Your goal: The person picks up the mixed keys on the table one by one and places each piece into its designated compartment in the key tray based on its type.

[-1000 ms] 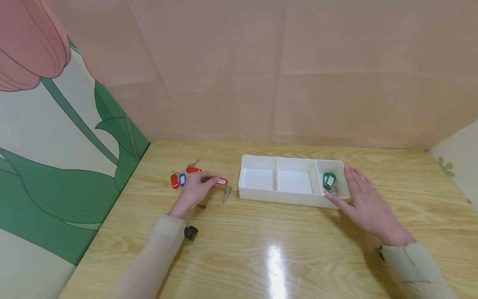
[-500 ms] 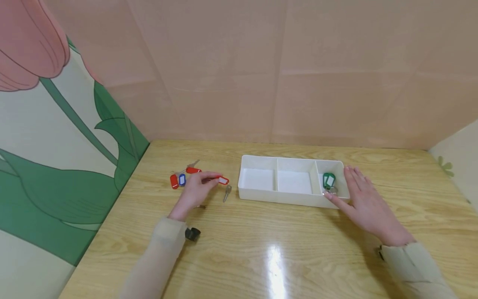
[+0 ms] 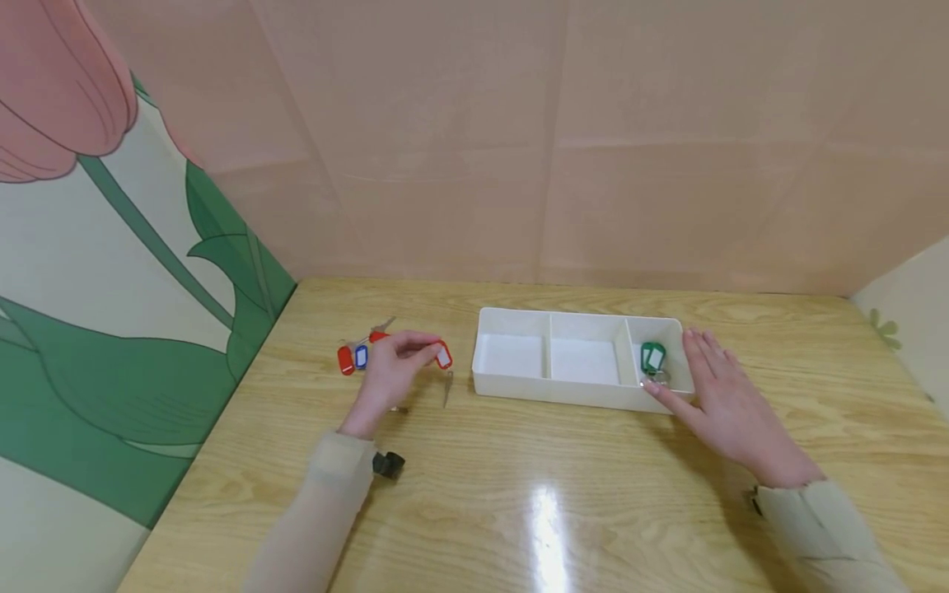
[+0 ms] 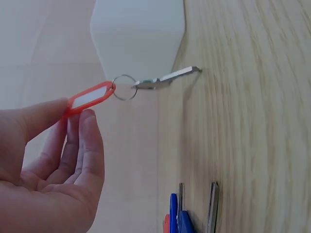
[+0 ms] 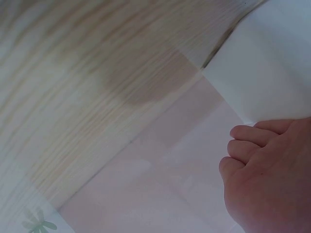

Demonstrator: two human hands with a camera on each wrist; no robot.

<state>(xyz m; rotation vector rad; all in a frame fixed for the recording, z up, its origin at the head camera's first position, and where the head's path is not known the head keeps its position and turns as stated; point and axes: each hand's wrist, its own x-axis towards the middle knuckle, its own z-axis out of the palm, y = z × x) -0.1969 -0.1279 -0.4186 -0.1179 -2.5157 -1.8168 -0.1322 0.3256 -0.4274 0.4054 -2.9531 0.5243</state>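
My left hand (image 3: 389, 379) pinches a red key tag (image 3: 444, 355) with a white label between thumb and fingers. From the tag hangs a ring with a silver key (image 4: 167, 78), tilted and raised at its ring end; whether its tip touches the table, I cannot tell. My right hand (image 3: 730, 416) rests against the right end of a white three-compartment box (image 3: 559, 390), fingers extended along the end wall and thumb at the front rim. Green key tags (image 3: 653, 359) with rings lie in the right compartment. The middle and left compartments show bare floors.
Left of my left hand lie a red key tag (image 3: 345, 361) and a blue key tag (image 3: 361, 357). Another red tag (image 3: 378, 336) is partly hidden behind that hand. A key end (image 3: 400, 409) shows beside the wrist. A pink wall covering (image 3: 549, 165) rises behind the wooden table.
The red tag in my left hand has tipped upward, and its key has turned from lying flat to edge-on. My right hand and the box have stayed in place.
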